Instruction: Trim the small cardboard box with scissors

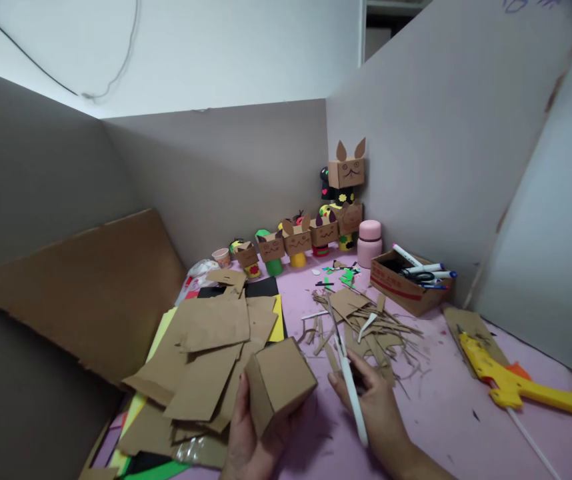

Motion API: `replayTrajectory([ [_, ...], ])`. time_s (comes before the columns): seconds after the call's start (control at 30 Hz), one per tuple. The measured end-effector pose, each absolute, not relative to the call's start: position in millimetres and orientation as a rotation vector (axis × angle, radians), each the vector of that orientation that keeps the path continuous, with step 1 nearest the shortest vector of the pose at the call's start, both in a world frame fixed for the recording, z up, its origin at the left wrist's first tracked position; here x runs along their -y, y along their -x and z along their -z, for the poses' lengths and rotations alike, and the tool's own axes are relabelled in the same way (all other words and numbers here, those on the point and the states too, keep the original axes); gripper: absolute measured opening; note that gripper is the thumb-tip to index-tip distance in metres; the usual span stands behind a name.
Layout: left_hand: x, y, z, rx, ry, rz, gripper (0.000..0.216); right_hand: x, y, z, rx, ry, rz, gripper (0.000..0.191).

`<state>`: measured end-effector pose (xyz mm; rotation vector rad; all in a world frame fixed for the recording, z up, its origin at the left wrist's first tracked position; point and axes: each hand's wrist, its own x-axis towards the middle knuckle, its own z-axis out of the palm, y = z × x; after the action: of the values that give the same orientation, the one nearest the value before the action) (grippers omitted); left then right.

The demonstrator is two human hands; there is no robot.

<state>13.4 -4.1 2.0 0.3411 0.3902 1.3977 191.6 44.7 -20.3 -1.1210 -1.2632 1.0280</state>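
A small plain cardboard box (283,373) rests in my left hand (247,437), whose fingers wrap round its side and underneath. To its right, my right hand (380,412) grips white-handled scissors (352,393). Their blades point away from me and look nearly closed, apart from the box. Beyond the scissors lies a heap of cardboard scraps and thin strips (383,333). Left of the box are stacked flat cardboard sheets (211,323), with coloured paper under them. Part of my right hand's fingers is hidden behind the scissor handle.
A yellow hot glue gun (526,387) lies at the right, partly on a cardboard piece. Behind are an open box of markers (401,287), a pink bottle (369,245) and several cardboard animal-head figures (297,241). Grey panels (226,167) enclose the pink table (446,427).
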Motion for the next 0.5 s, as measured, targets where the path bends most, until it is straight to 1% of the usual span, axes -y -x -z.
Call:
replayTrajectory([
  [0.13,2,-12,-1,-0.371,-0.373,-1.421,0.036,-49,-194,17,1.242,1.067,-0.962,0.054],
  [0.3,-3,-9,2,-0.197,-0.401,-1.331,0.043,-56,-198,8,1.235,1.024,-0.898,0.045],
  [0.5,-4,-16,-5,-0.272,-0.379,-1.440,0.037,-67,-212,10,1.282,0.994,-0.809,0.047],
])
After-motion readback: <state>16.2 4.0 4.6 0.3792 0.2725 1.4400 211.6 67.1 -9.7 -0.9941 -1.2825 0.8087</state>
